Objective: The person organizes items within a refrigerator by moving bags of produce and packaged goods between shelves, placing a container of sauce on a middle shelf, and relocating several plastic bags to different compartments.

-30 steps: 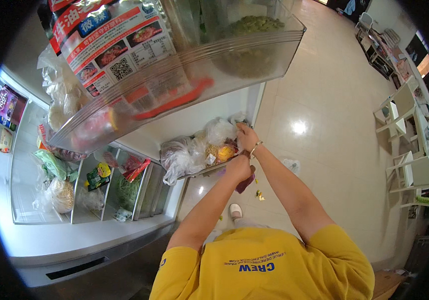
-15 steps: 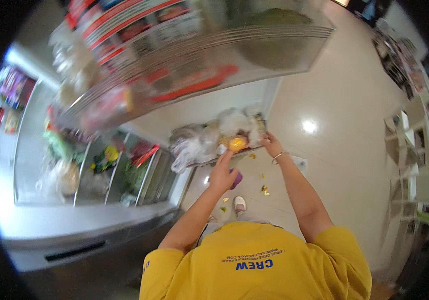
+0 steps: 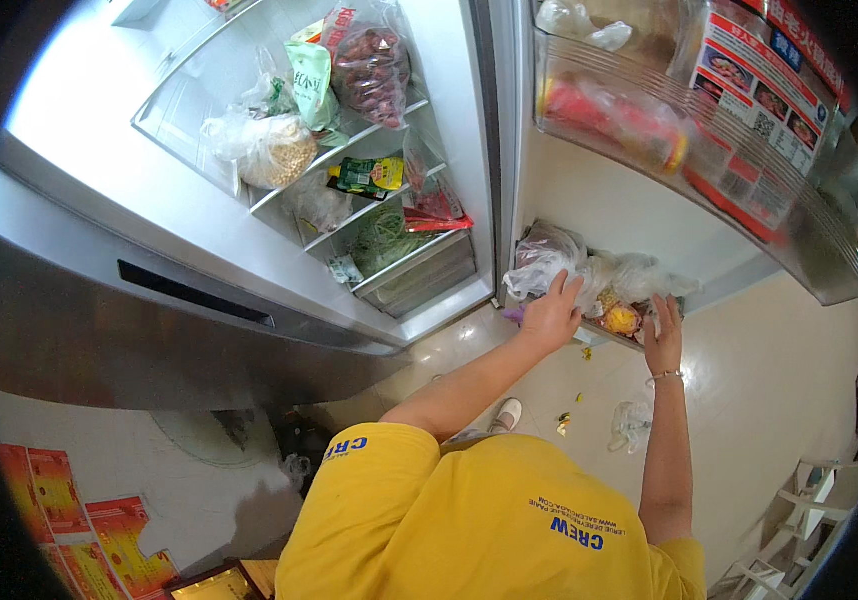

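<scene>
My left hand point(image 3: 552, 314) reaches to the low door shelf point(image 3: 621, 338) of an open fridge. Its fingers are stretched out against a white plastic bag point(image 3: 547, 268). At the right end of the same shelf, my right hand point(image 3: 664, 338) has its fingers raised and apart, beside another clear bag point(image 3: 644, 275). Between the hands sits a round yellow item point(image 3: 621, 320) in wrapping; its kind is unclear. Something purple point(image 3: 514, 314) shows to the left of my left hand, mostly hidden.
Above hangs a clear upper door bin point(image 3: 709, 185) with packages. Left, fridge drawers hold a bag of dark red round items point(image 3: 371, 72), a bag of beige pieces point(image 3: 279, 152) and leafy greens point(image 3: 386, 240). Yellow scraps point(image 3: 563, 422) and a plastic bag point(image 3: 631, 425) lie on the floor.
My view has turned left, so the fridge drawers show fully. My left hand is now at the bags on the shelf's left part; my right hand remains near its right end.
</scene>
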Tool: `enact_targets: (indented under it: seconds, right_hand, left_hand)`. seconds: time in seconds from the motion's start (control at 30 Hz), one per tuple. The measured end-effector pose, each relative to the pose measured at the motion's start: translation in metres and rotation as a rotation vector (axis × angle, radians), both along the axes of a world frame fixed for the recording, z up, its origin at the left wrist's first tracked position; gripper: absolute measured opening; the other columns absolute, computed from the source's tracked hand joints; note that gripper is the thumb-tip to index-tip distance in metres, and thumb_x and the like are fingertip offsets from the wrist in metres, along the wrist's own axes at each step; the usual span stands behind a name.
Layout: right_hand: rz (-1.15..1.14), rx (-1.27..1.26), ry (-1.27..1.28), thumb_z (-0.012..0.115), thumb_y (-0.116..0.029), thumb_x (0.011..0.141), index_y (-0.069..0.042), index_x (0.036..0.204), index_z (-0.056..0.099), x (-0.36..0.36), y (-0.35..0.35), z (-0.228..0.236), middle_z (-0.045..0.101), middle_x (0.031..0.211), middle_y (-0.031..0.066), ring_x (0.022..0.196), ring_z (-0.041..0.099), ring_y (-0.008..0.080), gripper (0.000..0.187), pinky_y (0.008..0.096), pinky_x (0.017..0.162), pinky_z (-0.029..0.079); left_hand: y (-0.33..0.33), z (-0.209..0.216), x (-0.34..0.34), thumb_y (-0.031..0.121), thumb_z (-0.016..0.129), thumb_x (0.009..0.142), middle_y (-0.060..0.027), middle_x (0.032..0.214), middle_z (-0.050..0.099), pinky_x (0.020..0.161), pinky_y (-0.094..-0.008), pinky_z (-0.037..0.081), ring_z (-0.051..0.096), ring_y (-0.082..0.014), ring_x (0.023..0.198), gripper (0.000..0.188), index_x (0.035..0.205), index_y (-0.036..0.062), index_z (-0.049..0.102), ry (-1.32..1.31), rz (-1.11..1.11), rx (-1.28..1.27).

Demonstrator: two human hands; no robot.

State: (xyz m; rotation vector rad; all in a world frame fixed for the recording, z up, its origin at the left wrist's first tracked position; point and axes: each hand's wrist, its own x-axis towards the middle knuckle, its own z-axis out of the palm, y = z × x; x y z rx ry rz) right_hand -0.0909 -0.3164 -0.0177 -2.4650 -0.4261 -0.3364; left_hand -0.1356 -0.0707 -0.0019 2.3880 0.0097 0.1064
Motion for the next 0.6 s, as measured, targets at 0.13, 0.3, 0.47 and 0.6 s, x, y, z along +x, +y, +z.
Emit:
enact_targets:
  seconds: [0.13,0.3,0.47,0.6]
  right_hand:
    - [0.095,-0.432,0.12,0.057,-0.025,0.082,-0.008,0.113,0.056,0.036,-0.007,-0.038,0.049,0.121,0.0192,0.113,0.045,0.0368,0.035,0.0431,0.091,0.041]
    - [-0.004,0.115,0.159,0.06,-0.02,0.082,-0.005,0.109,0.058,0.018,-0.005,-0.029,0.053,0.116,0.0186,0.111,0.048,0.0357,0.031,0.0431,0.093,0.04]
    - [-0.14,0.25,-0.123,0.056,-0.003,0.081,-0.003,0.102,0.058,-0.016,0.016,-0.016,0.057,0.107,0.0178,0.105,0.052,0.0321,0.021,0.0369,0.087,0.045]
    - [0.09,0.294,0.03,0.059,-0.006,0.079,-0.004,0.098,0.06,-0.032,0.03,0.0,0.061,0.101,0.0147,0.101,0.055,0.0308,0.019,0.0382,0.084,0.045]
  left_hand:
    - [-0.002,0.012,-0.001,0.023,0.06,0.076,-0.0212,0.134,0.038,0.08,-0.0437,0.048,0.058,-0.0376,0.095,0.055,0.127,0.0094,0.042,0.011,0.105,-0.027]
    - [-0.002,0.019,-0.011,0.026,0.061,0.077,-0.0202,0.133,0.04,0.088,-0.0424,0.044,0.051,-0.0358,0.109,0.054,0.125,0.0075,0.045,0.196,-0.111,0.008]
    - [0.009,-0.001,-0.011,0.03,0.061,0.078,-0.0172,0.129,0.046,0.08,-0.0419,0.048,0.056,-0.0348,0.101,0.049,0.119,0.0064,0.05,0.268,-0.226,0.19]
    - [-0.009,0.012,-0.003,0.032,0.06,0.078,-0.0165,0.127,0.047,0.071,-0.0424,0.051,0.061,-0.0345,0.089,0.045,0.114,0.0061,0.052,0.173,-0.288,0.231]
